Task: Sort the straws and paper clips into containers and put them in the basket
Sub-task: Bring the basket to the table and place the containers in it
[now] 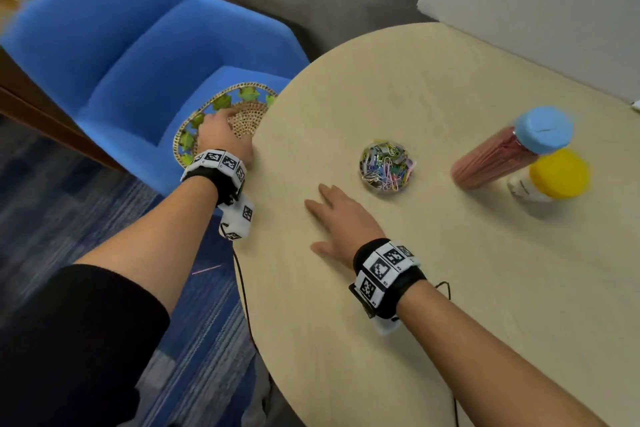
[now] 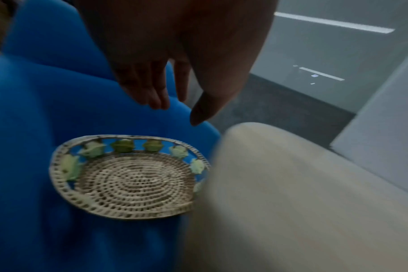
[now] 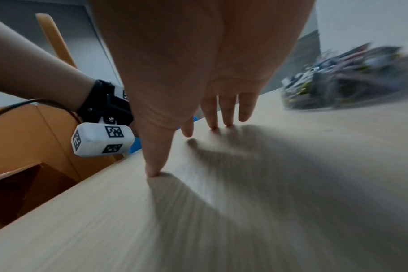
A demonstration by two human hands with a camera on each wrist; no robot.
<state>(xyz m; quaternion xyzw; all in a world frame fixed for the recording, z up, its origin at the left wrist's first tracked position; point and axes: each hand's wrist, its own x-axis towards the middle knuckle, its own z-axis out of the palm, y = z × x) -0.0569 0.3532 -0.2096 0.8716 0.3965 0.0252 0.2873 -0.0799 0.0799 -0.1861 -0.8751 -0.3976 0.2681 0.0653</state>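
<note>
Left hand (image 2: 175, 60) hovers over the basket (image 2: 128, 208) on the chair (image 1: 114, 45), fingers relaxed, holding nothing. Right hand (image 1: 337, 222) lies flat on the table (image 1: 433, 288), empty. Clip bowl (image 1: 387, 165) at 1 o'clock from it; straw jar (image 1: 502, 156) at 2 o'clock. Risk: table edge overlaps the basket and could catch it on lifting. Motion blur obscures the basket's near rim.

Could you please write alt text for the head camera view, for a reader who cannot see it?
A person's left hand reaches over a woven basket on a blue chair. Their right hand lies flat on a round table, near a clear container of paper clips.
</note>
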